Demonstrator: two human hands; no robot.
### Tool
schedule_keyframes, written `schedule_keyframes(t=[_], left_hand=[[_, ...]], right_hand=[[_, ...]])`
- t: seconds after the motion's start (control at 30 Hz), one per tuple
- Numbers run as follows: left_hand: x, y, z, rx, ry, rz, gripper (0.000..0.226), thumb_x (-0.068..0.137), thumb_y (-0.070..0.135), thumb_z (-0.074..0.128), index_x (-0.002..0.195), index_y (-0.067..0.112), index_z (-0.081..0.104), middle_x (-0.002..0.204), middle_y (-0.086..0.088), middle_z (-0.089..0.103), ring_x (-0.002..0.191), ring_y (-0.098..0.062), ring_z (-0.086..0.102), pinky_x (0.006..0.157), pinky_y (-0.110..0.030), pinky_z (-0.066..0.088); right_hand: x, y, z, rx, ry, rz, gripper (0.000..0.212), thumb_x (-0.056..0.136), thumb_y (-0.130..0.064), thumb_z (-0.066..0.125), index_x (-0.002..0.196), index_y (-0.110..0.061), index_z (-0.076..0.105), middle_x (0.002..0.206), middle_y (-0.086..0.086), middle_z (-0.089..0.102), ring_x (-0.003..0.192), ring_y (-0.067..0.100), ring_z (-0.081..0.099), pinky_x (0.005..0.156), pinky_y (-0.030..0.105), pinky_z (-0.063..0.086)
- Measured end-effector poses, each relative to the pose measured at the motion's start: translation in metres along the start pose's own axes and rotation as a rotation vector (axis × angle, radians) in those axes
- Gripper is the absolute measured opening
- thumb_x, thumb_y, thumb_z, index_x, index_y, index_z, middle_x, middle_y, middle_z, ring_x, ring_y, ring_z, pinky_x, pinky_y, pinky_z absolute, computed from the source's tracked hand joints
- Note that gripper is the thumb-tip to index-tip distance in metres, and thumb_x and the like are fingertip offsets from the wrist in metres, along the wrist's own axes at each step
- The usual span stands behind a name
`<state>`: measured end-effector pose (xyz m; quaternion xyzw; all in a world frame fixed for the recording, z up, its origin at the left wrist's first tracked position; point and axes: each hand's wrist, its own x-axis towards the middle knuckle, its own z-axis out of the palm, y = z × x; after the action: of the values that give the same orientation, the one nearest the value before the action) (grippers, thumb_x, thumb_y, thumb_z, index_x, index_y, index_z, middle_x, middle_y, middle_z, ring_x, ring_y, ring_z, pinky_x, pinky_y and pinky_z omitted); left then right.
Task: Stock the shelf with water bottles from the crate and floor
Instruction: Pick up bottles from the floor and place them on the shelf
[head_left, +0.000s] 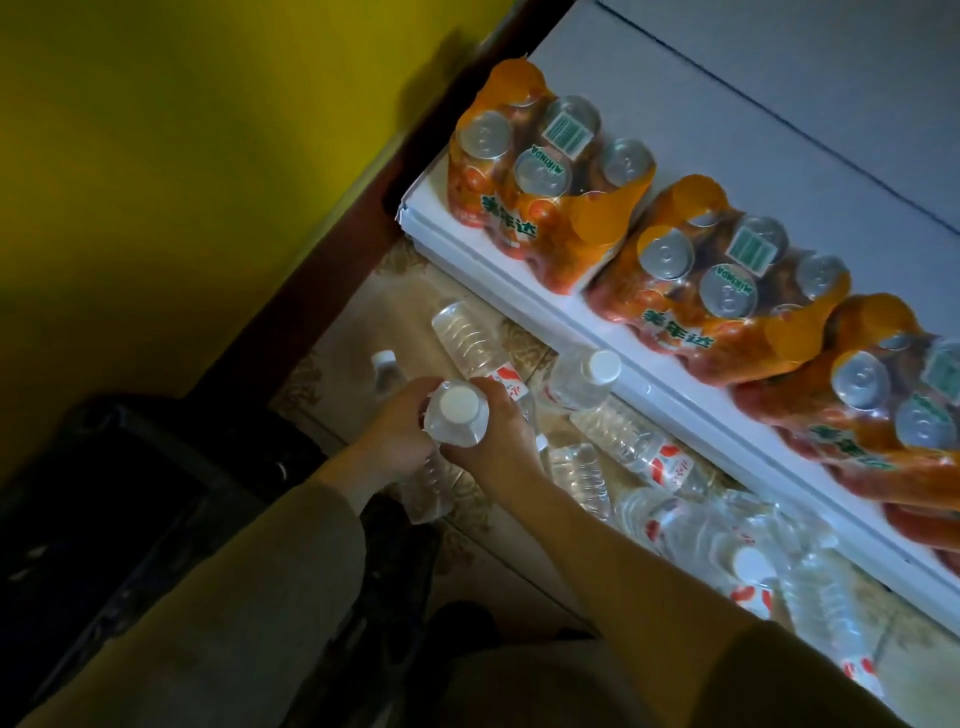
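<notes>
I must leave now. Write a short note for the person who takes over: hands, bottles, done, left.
Left hand and right hand: both grip one water bottle near its cap.
Floor bottles lie and stand on the floor before the shelf; the crate at left is too dark to see inside.
Done: no water bottle shows on the shelf, only orange can packs.
Left: shelve the held bottle, then the floor ones.

The rightmost can pack (904, 415) runs off the right edge and the crate (130, 493) lies in darkness
</notes>
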<state>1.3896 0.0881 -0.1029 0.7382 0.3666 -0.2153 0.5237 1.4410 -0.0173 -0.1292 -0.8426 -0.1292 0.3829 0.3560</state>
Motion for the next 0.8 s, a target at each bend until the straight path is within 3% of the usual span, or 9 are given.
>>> schedule_keyframes(t=[0.13,0.2,0.3,0.37,0.43,0.53,0.63,0.73,0.8], left_hand=[[-0.045,0.026,-0.01,-0.137,-0.018,0.016,0.055,0.083,-0.004,0.058,0.133,0.011,0.04,0.13,-0.008,0.05,0.123,-0.021,0.046,0.106,-0.035,0.036],[-0.073,0.044,-0.023,-0.164,-0.048,0.05,0.066,0.077,-0.006,0.065,0.132,0.019,0.038,0.12,0.004,0.052,0.119,-0.015,0.046,0.093,-0.024,0.041],[-0.114,0.074,-0.043,-0.139,-0.071,0.138,0.062,0.077,-0.002,0.069,0.121,0.028,0.038,0.099,0.022,0.05,0.102,-0.003,0.052,0.073,-0.003,0.037],[-0.144,0.102,-0.056,-0.109,-0.05,0.204,0.057,0.076,0.001,0.071,0.116,0.025,0.038,0.094,0.022,0.049,0.088,0.006,0.051,0.065,0.003,0.037],[-0.172,0.13,-0.067,-0.119,-0.039,0.289,0.066,0.072,0.005,0.076,0.118,0.027,0.034,0.097,0.021,0.052,0.094,0.003,0.054,0.07,0.005,0.036],[-0.209,0.168,-0.082,-0.11,0.034,0.357,0.071,0.064,0.015,0.082,0.116,0.029,0.036,0.098,0.025,0.051,0.092,0.008,0.053,0.074,0.003,0.037],[-0.243,0.2,-0.101,-0.246,0.031,0.287,0.067,0.053,0.025,0.077,0.109,0.036,0.043,0.1,0.018,0.058,0.094,0.008,0.056,0.078,-0.01,0.046],[-0.269,0.222,-0.116,-0.461,-0.099,0.3,0.062,0.047,0.025,0.075,0.102,0.046,0.056,0.103,0.011,0.067,0.102,-0.009,0.062,0.083,-0.026,0.053],[-0.281,0.234,-0.123,-0.589,-0.151,0.299,0.063,0.044,0.023,0.074,0.104,0.037,0.06,0.099,0.002,0.07,0.099,-0.018,0.065,0.075,-0.028,0.054]], right_hand=[[-0.036,-0.034,-0.029,-0.015,0.016,-0.032,0.068,0.067,-0.032,0.08,0.124,-0.021,0.044,0.108,-0.006,0.058,0.102,0.014,0.058,0.074,0.021,0.043],[-0.058,-0.063,-0.055,0.02,0.025,-0.041,0.061,0.064,-0.03,0.082,0.115,-0.025,0.049,0.1,-0.012,0.058,0.095,0.009,0.058,0.065,0.015,0.04],[-0.093,-0.113,-0.104,0.095,-0.02,-0.068,0.043,0.064,-0.02,0.084,0.087,-0.032,0.049,0.087,-0.015,0.057,0.081,0.003,0.056,0.072,0.019,0.047],[-0.113,-0.146,-0.135,0.139,-0.026,-0.065,0.047,0.063,-0.023,0.084,0.098,-0.029,0.054,0.095,-0.01,0.062,0.087,0.008,0.061,0.073,0.021,0.051],[-0.134,-0.178,-0.161,0.18,-0.003,-0.068,0.057,0.063,-0.028,0.084,0.111,-0.024,0.054,0.102,-0.008,0.066,0.093,0.011,0.064,0.076,0.025,0.053],[-0.161,-0.221,-0.201,0.219,-0.037,-0.086,0.042,0.066,-0.032,0.082,0.099,-0.03,0.056,0.096,-0.012,0.067,0.089,0.006,0.064,0.08,0.027,0.053],[-0.183,-0.255,-0.237,0.226,-0.16,-0.086,0.032,0.073,-0.043,0.074,0.097,-0.028,0.06,0.095,-0.006,0.069,0.085,0.009,0.066,0.076,0.029,0.054],[-0.201,-0.277,-0.263,0.336,-0.214,-0.06,0.023,0.087,-0.04,0.059,0.099,-0.02,0.063,0.088,-0.002,0.072,0.077,0.009,0.067,0.069,0.022,0.051],[-0.213,-0.287,-0.274,0.39,-0.215,-0.053,0.017,0.092,-0.033,0.053,0.087,-0.021,0.064,0.078,-0.006,0.073,0.069,0.004,0.067,0.059,0.015,0.049]])
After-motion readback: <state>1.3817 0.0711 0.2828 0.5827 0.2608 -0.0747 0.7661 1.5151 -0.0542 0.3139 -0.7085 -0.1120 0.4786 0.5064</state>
